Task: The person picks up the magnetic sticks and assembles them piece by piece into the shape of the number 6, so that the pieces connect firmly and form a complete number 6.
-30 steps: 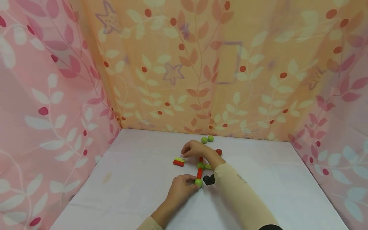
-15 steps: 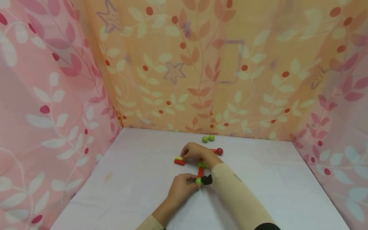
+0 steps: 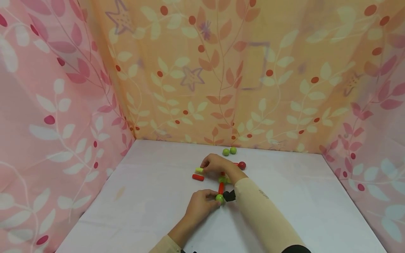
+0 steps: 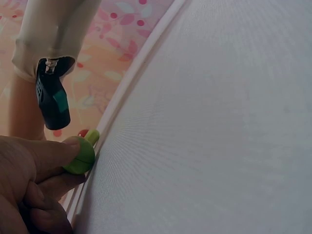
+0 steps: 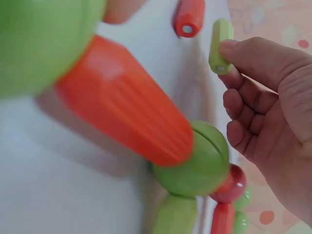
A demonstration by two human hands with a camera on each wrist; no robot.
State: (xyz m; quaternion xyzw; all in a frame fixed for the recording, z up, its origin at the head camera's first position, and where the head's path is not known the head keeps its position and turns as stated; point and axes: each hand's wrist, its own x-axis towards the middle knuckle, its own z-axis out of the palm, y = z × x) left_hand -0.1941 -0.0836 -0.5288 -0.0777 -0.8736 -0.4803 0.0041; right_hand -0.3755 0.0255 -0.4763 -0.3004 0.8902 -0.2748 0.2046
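My left hand (image 3: pixel 200 204) pinches a green ball (image 3: pixel 219 199) between thumb and fingertips. From that ball a red magnetic rod (image 5: pixel 129 100) runs to a second green ball (image 5: pixel 192 158), from which a light green rod (image 5: pixel 176 214) branches off. Further along this chain are another red rod (image 5: pixel 223 219) and a red ball (image 5: pixel 229 184). Thumb and forefinger of my right hand (image 3: pixel 216 164) pinch a loose yellow-green rod (image 5: pixel 221 46), with a metal dot showing in its end. Just nearer lies a loose red rod (image 3: pixel 198 177). The right forearm hides part of the chain.
Two green balls (image 3: pixel 226 152) sit at the back of the white table (image 3: pixel 152 182), near the orange patterned curtain (image 3: pixel 177 105). Pink patterned curtains (image 3: pixel 63 140) stand on both sides. A black wrist camera (image 4: pixel 52 97) hangs under the right sleeve.
The right hand has taken hold of the yellow-green rod and moved it slightly away from the red rod it lay against. The left hand stays on the green ball.
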